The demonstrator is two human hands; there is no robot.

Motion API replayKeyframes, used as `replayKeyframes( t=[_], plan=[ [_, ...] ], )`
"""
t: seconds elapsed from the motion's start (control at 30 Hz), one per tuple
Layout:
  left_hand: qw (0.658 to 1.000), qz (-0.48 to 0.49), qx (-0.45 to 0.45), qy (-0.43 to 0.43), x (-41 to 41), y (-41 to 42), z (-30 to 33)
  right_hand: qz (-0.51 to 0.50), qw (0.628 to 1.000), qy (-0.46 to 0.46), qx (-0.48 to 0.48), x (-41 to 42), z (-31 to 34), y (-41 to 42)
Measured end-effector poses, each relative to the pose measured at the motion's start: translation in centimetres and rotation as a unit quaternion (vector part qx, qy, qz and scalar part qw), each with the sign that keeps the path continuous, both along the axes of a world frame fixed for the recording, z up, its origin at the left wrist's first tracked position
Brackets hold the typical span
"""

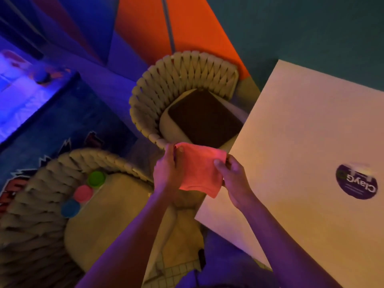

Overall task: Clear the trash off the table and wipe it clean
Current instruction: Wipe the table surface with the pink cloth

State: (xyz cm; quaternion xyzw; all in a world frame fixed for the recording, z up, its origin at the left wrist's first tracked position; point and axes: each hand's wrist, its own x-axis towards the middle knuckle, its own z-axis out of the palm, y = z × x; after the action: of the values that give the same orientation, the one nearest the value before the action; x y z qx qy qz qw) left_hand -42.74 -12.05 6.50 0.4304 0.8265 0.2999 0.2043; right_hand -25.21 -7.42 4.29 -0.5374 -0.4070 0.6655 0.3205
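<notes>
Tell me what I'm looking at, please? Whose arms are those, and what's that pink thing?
The camera sits on a person's head, looking down, so you see that person's own arms. The left hand and right hand both pinch a pink cloth, holding it up beside the table, not on it yet. The table has a round sticker. On the left stand two woven chairs; the near chair carries three small lids: green, pink, blue. The far chair holds a dark cushion.
</notes>
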Motion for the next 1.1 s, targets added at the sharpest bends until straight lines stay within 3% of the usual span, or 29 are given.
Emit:
replayKeyframes(
  t=[0.4,0.77,1.1],
  plan=[
    [0.994,-0.001,-0.105,0.006,-5.9,13.1,-5.9,-0.032,0.992,-0.042,-0.118,-7.8,-5.9,11.9],
    [0.971,-0.107,-0.211,0.026,-10.7,20.8,-16.4,-0.080,0.962,-0.231,-0.117,-14.1,-14.7,15.8],
    [0.952,-0.201,-0.229,0.042,-10.2,29.3,-25.7,-0.152,0.933,-0.306,-0.113,-15.3,-22.8,22.6]
  ],
)
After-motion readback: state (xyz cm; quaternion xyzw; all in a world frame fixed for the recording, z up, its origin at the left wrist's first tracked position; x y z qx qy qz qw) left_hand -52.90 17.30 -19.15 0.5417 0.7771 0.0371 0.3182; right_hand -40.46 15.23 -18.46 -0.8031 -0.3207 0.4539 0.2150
